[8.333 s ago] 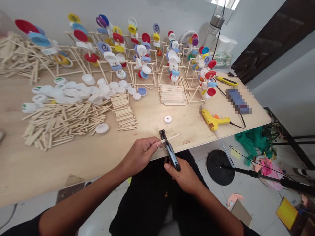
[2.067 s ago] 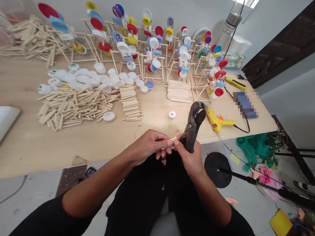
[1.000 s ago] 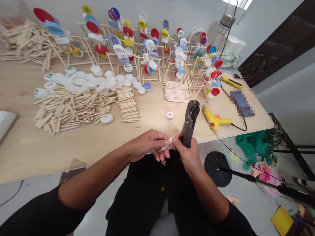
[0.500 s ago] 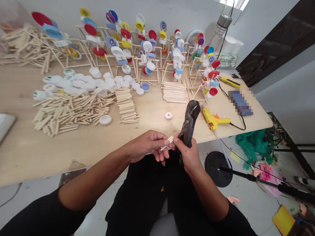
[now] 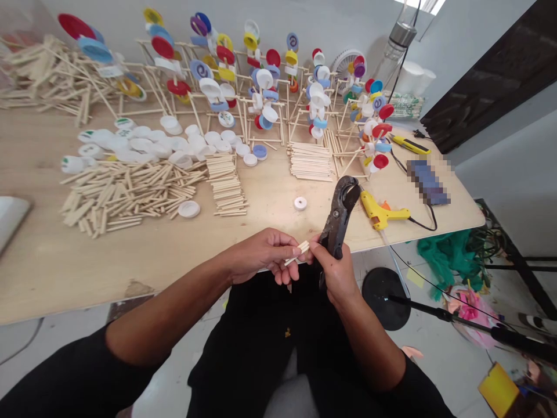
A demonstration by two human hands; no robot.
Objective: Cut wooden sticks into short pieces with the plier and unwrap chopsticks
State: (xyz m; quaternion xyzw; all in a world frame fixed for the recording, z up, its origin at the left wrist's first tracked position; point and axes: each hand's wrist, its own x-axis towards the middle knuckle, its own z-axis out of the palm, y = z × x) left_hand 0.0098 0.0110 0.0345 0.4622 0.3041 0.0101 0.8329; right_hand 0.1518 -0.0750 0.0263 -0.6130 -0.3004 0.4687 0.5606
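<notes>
Over the front edge of the surface (image 5: pixel 174 255), we are pinching short sticks (image 5: pixel 300 250) in our left hand (image 5: pixel 270 256), their length slanting toward our right hand (image 5: pixel 338 271), just beside, gripping a cutter (image 5: pixel 336 223).

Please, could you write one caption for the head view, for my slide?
Left hand holding short wooden sticks, right hand holding a dark tool, facing colourful cap models.

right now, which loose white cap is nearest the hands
The white cap with a dark central spot, in front of the right stick stack; other loose ones lie left.
</notes>
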